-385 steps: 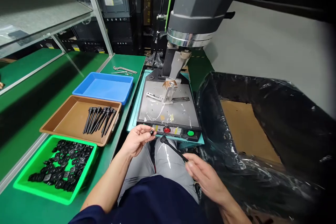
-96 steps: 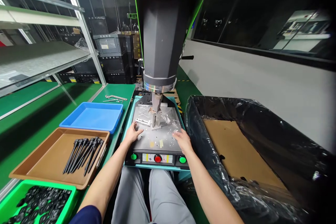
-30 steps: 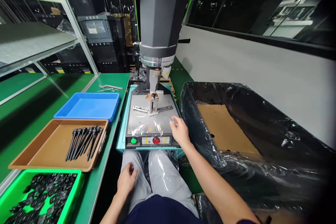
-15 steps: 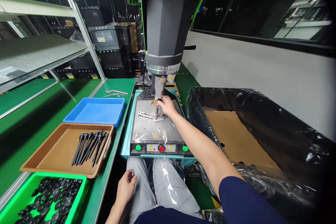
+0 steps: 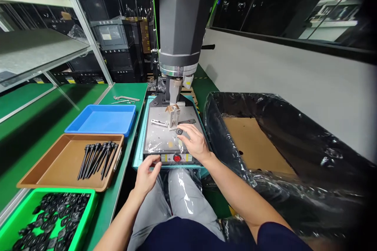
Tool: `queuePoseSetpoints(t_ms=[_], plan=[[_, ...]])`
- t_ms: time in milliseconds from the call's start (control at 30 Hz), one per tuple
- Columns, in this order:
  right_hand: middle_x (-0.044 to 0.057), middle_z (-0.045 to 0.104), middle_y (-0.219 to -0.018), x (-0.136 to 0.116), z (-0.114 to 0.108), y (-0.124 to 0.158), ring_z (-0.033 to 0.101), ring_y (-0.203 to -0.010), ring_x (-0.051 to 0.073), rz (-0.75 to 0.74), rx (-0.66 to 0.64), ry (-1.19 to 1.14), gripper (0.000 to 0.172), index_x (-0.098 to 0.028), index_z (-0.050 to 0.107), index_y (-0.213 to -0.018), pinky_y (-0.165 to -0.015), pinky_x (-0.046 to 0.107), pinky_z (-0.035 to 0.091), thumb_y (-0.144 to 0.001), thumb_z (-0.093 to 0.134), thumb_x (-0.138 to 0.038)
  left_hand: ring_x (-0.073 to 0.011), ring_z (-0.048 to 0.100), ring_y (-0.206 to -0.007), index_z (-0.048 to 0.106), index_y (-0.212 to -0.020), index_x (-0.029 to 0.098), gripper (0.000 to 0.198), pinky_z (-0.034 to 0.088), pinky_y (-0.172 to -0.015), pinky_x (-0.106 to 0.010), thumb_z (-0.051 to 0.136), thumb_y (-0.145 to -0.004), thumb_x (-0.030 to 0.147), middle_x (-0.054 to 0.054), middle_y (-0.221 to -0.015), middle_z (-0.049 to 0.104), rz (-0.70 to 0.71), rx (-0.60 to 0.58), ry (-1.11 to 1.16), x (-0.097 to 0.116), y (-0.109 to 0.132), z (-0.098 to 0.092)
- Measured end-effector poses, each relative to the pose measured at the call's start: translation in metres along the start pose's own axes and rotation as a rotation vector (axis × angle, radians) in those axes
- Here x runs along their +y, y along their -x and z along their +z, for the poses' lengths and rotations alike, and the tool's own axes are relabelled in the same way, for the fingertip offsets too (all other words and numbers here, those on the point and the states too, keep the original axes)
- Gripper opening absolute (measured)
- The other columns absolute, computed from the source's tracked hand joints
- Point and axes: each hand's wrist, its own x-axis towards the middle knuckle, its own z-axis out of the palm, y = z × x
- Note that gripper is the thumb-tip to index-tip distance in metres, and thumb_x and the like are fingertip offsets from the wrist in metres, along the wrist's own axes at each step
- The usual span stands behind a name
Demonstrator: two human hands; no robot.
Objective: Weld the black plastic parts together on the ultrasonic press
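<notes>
Pinching a black part, the right hand has drawn back from the jig; the part now hangs at the jig's five o'clock, apparently freed. The left hand, risen to seven o'clock, has fingers narrowly parted, nothing visible between.

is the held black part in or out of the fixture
Out: the right hand holds the black part in front of the fixture.

Room over plate's left front; fixture, horn block rear.
</notes>
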Motion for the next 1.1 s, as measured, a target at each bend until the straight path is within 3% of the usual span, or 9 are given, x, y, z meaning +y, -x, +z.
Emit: queuePoseSetpoints(t_ms=[133,233,333,400,533,600,700,900,1100], plan=[[0.009,0.068,-0.108,-0.022,0.001,0.009,0.06,-0.106,0.025,0.061,-0.014,-0.093,0.024,-0.023,0.064,-0.113,-0.095,0.044,0.048,-0.09,0.061,-0.032,-0.0214,0.059,-0.109,0.059,-0.121,0.021,0.034,0.051,-0.087,-0.035,0.057,-0.089,0.031,-0.011,-0.121,0.062,0.219,0.042,-0.063,0.029,-0.035,0.009],[0.008,0.069,-0.105,-0.027,0.009,0.017,0.064,-0.098,0.023,0.288,0.013,-0.267,0.026,-0.022,0.065,-0.11,-0.09,0.04,0.051,-0.088,0.063,-0.036,-0.022,0.059,-0.108,0.059,-0.121,0.021,0.035,0.05,-0.087,-0.035,0.059,-0.088,0.032,-0.011,-0.12,0.063,0.26,0.039,-0.099,0.042,-0.047,0.016],[0.008,0.071,-0.098,-0.026,0.019,0.023,0.066,-0.088,0.021,0.543,0.058,-0.502,0.034,-0.02,0.064,-0.107,-0.082,0.037,0.053,-0.083,0.067,-0.044,-0.0181,0.062,-0.084,0.067,-0.097,0.02,0.02,0.049,-0.077,-0.031,0.057,-0.089,0.035,-0.007,-0.091,0.069,0.183,-0.021,-0.098,0.048,-0.045,0.02],[0.008,0.071,-0.097,-0.026,0.023,0.024,0.067,-0.089,0.022,0.624,0.067,-0.615,0.039,-0.019,0.065,-0.106,-0.083,0.036,0.053,-0.08,0.069,-0.047,-0.016,0.06,-0.073,0.068,-0.086,0.019,0.02,0.047,-0.071,-0.028,0.058,-0.088,0.036,-0.004,-0.079,0.067,0.083,-0.053,-0.028,0.048,-0.04,0.023],[0.007,0.071,-0.094,-0.031,0.027,0.025,0.066,-0.09,0.022,0.7,-0.098,-0.722,0.039,-0.018,0.069,-0.1,-0.081,0.036,0.053,-0.08,0.067,-0.051,-0.0135,0.055,-0.065,0.066,-0.084,0.016,0.023,0.043,-0.064,-0.026,0.064,-0.083,0.039,-0.002,-0.073,0.064,-0.147,-0.119,0.287,0.046,-0.029,0.025],[0.007,0.072,-0.091,-0.035,0.029,0.029,0.066,-0.08,0.022,0.778,-0.18,-0.757,0.04,-0.017,0.07,-0.095,-0.067,0.034,0.054,-0.079,0.066,-0.054,-0.0126,0.053,-0.064,0.066,-0.081,0.014,0.025,0.041,-0.063,-0.025,0.064,-0.083,0.039,-0.002,-0.071,0.063,-0.189,-0.174,0.386,0.046,-0.026,0.025],[0.007,0.071,-0.091,-0.04,0.036,0.035,0.062,-0.061,0.018,0.888,-0.207,-0.834,0.04,-0.018,0.068,-0.091,-0.047,0.029,0.048,-0.078,0.067,-0.056,-0.0118,0.051,-0.063,0.066,-0.078,0.013,0.026,0.039,-0.062,-0.024,0.063,-0.083,0.039,-0.001,-0.07,0.061,-0.2,-0.207,0.432,0.049,-0.023,0.023],[0.003,0.067,-0.075,-0.038,0.045,0.039,0.054,-0.05,0.013,0.88,-0.187,-0.849,0.035,-0.018,0.062,-0.078,-0.044,0.027,0.044,-0.076,0.07,-0.052,-0.0137,0.055,-0.069,0.068,-0.085,0.013,0.025,0.042,-0.067,-0.026,0.066,-0.081,0.038,-0.003,-0.076,0.065,-0.241,-0.162,0.482,0.047,-0.022,0.021],[0.002,0.064,-0.068,-0.045,0.053,0.037,0.06,-0.064,0.018,0.835,-0.191,-0.625,0.034,-0.018,0.061,-0.077,-0.061,0.031,0.049,-0.071,0.073,-0.049,-0.0125,0.051,-0.064,0.066,-0.081,0.013,0.025,0.041,-0.065,-0.026,0.067,-0.078,0.038,0.0,-0.068,0.06,-0.239,-0.125,0.41,0.045,-0.009,0.02]])
